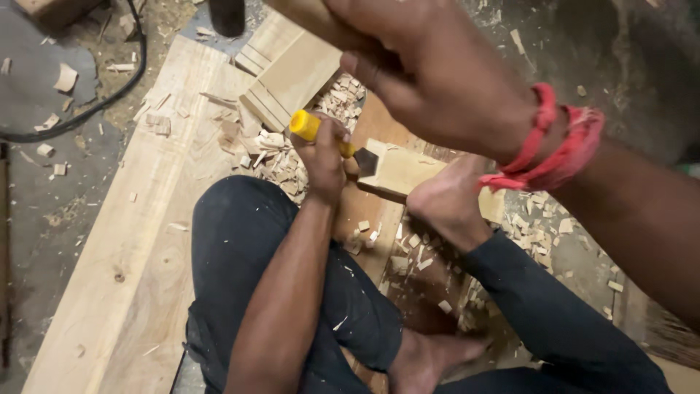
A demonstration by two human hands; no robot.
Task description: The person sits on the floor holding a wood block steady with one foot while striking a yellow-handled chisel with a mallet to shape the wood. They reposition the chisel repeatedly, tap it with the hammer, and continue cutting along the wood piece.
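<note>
Sawdust-strewn floor and a long plank (138,241) fill the left; mid-frame your left hand (326,162) clamps the yellow-handled chisel (321,133) against the wood block (408,171) under your bare foot (448,204), so a glancing blow from the wooden handle fisted in your right hand (437,80), upper right, could cut toes.

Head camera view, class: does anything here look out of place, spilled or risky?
Yes. Wood chips lie scattered over the plank and floor. A bare foot pins the wood block, right beside the blade of the yellow-handled chisel in the left hand.
</note>
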